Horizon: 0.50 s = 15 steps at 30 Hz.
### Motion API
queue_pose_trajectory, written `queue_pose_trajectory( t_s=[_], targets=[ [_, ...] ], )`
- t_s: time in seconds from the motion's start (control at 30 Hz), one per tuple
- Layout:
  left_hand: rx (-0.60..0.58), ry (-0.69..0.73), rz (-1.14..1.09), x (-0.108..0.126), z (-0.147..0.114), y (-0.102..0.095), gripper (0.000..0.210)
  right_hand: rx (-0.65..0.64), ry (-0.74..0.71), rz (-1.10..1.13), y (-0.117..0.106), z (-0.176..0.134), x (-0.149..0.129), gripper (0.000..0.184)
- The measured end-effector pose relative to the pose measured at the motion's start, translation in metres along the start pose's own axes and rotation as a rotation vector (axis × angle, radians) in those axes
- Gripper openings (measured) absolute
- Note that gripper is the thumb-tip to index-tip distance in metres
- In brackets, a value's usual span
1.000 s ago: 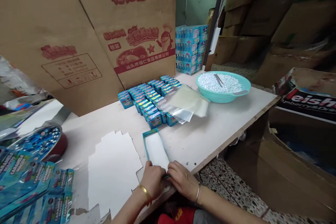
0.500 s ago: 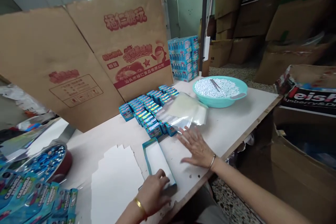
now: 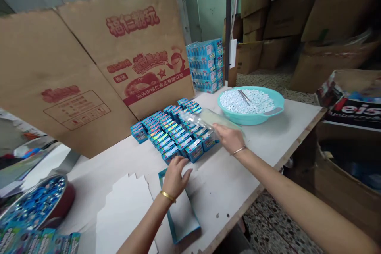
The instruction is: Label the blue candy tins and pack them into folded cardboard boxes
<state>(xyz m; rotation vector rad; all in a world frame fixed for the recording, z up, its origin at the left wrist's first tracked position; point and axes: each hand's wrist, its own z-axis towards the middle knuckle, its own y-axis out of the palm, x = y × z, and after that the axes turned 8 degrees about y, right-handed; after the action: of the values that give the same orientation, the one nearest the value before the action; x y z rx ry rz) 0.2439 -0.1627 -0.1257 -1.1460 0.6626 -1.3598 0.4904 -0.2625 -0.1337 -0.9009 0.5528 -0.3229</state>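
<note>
My right hand [image 3: 229,138] is closed on the near edge of a stack of clear plastic bags [image 3: 212,118], lifting it beside rows of small blue printed boxes [image 3: 175,137]. Over the far end of a shallow blue-edged, white-lined box tray [image 3: 183,216] hovers my left hand [image 3: 175,178]. Its thumb stands apart from the fingers and nothing shows in it; the fingertips are close to the nearest small boxes. To the left of the tray lies a fanned pile of white card sheets [image 3: 122,210].
A turquoise basin [image 3: 253,118] of small white pieces, metal tongs on top, stands at the back right. A large carton [image 3: 143,55] walls off the back. At left sit a red bowl [image 3: 64,202] of blue wrapped pieces and blue packets [image 3: 38,242]. Wrapped blue packs [image 3: 205,67] are stacked behind.
My right hand has gone from spread flat by the bags to gripping and raising them, uncovering more small boxes. My left hand has moved from the tray's near end to its far end.
</note>
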Motion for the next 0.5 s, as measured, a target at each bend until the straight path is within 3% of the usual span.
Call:
queue_pose_trajectory(
  t_s=[0.07, 0.13, 0.23, 0.37, 0.5],
  targets=[
    [0.051, -0.026, 0.078, -0.01, 0.012, 0.005, 0.033, 0.18, 0.087, 0.03, -0.022, -0.015, 0.014, 0.039],
    [0.043, -0.064, 0.16, -0.017, 0.026, 0.01, 0.049, 0.296, 0.059, 0.045, -0.04, -0.049, 0.024, 0.039],
    [-0.075, -0.113, 0.241, -0.026, 0.049, 0.017, 0.076, 0.252, -0.107, 0.042, -0.046, -0.124, 0.026, 0.05],
    [-0.287, -0.204, 0.306, -0.031, 0.074, 0.026, 0.097, 0.043, -0.14, -0.029, -0.011, -0.211, 0.013, 0.064],
    [-0.366, -0.286, 0.382, -0.024, 0.089, 0.032, 0.096, -0.066, -0.136, -0.07, 0.026, -0.227, -0.01, 0.063]
  ],
)
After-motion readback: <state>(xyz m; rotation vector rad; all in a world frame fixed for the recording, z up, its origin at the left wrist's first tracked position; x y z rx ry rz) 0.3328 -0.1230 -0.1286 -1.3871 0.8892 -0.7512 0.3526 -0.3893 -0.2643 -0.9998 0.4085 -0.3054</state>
